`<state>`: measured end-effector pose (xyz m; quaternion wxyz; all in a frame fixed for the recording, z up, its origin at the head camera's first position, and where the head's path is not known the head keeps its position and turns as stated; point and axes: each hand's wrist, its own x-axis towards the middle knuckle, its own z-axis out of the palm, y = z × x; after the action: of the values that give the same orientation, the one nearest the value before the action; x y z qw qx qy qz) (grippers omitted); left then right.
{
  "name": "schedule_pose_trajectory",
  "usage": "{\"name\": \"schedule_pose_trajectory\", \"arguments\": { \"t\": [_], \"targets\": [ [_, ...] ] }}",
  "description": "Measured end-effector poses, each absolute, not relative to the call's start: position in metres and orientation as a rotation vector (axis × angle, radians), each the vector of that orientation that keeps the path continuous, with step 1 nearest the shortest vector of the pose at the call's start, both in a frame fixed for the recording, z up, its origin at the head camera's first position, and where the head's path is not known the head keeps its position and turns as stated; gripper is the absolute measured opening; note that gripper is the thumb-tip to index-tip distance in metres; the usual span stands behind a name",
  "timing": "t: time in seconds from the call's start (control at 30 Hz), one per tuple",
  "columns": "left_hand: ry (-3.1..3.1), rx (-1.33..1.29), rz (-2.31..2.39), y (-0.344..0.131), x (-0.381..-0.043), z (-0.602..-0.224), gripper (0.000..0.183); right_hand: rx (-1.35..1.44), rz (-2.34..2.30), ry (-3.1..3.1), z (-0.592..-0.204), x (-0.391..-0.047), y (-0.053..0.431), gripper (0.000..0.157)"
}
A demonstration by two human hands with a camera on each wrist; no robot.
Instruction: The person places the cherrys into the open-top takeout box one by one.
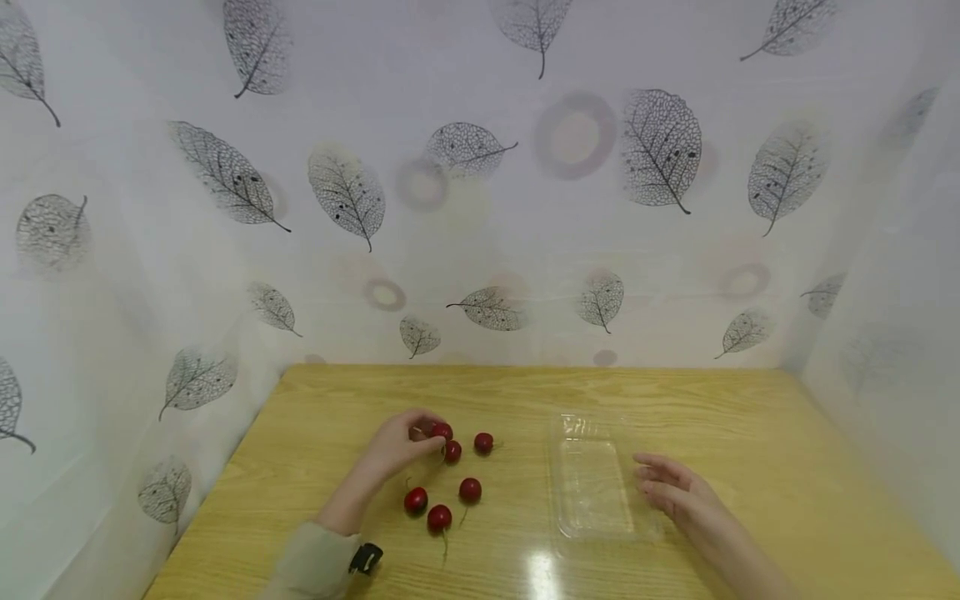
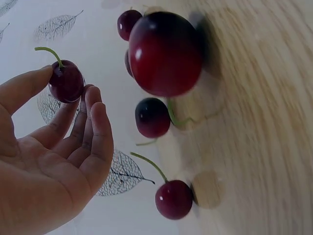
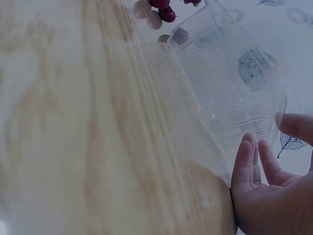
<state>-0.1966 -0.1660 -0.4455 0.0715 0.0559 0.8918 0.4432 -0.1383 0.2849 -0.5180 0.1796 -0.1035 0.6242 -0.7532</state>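
My left hand [image 1: 396, 443] pinches a dark red cherry [image 2: 67, 83] between thumb and fingertips; its green stem curves up past the thumb. In the left wrist view this cherry shows against the pale backdrop. Several other cherries lie on the wooden table around that hand, among them one [image 1: 483, 443] to its right and one [image 1: 439, 518] nearer me. A clear plastic container [image 3: 234, 81] stands right of the cherries. Beside its right side is my right hand [image 1: 688, 502], fingers loosely extended and holding nothing, fingertips right at the container's wall in the right wrist view.
The light wooden table [image 1: 337, 400] ends at a white backdrop [image 1: 480, 242] printed with grey leaves, which also rises on both sides. A small black object [image 1: 366, 558] sits at the left sleeve cuff [image 1: 318, 558].
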Motion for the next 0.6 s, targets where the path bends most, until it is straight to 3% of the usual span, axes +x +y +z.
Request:
{"name": "schedule_pose_trajectory", "arguments": {
  "t": [0.6],
  "targets": [
    [2.591,0.319,1.331,-0.123,-0.207,-0.445,0.029,-0.295,-2.130,1.757,-0.518,-0.139,0.285,0.046]
  ]
}}
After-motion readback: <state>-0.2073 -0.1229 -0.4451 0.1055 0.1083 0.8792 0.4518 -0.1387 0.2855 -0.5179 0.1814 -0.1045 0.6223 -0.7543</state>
